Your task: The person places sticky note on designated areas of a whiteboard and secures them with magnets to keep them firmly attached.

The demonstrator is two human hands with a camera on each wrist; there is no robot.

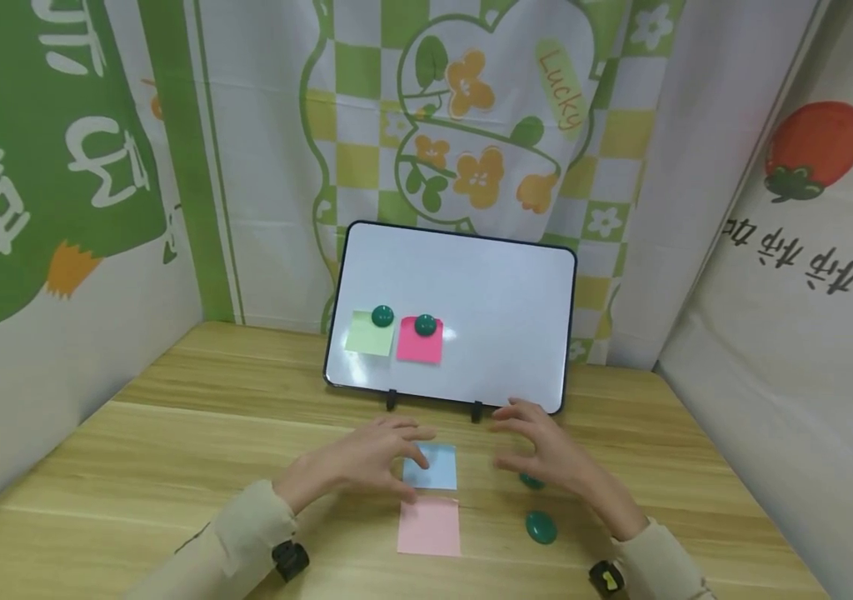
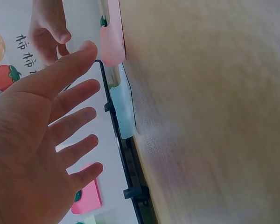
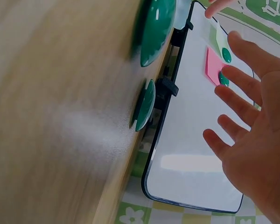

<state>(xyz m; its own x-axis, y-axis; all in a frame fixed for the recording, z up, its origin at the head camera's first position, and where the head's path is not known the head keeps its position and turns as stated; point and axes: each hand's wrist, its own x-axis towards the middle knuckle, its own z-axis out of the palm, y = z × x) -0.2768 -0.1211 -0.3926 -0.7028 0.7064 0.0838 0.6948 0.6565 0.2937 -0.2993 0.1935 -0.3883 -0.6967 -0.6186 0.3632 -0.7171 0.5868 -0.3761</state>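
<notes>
My left hand (image 1: 370, 457) hovers over the table with its fingers spread, its fingertips overlapping a blue sticky note (image 1: 437, 468) in the head view. Just nearer lies a pink sticky note (image 1: 429, 527). To the right, my right hand (image 1: 546, 446) is held over the table, fingers apart and holding nothing. It partly hides one green magnet (image 1: 532, 481); another green magnet (image 1: 541, 527) lies nearer. Both wrist views show the palms bare: the left hand (image 2: 42, 126) has its fingers extended, and so does the right hand (image 3: 256, 112).
A whiteboard (image 1: 497, 312) on small black feet stands at the back of the table (image 1: 246, 425). It bears a green note (image 1: 366, 337) and a bright pink note (image 1: 419, 348), each under a green round magnet (image 1: 382, 316). Printed cloths (image 1: 261, 167) hang behind and at both sides.
</notes>
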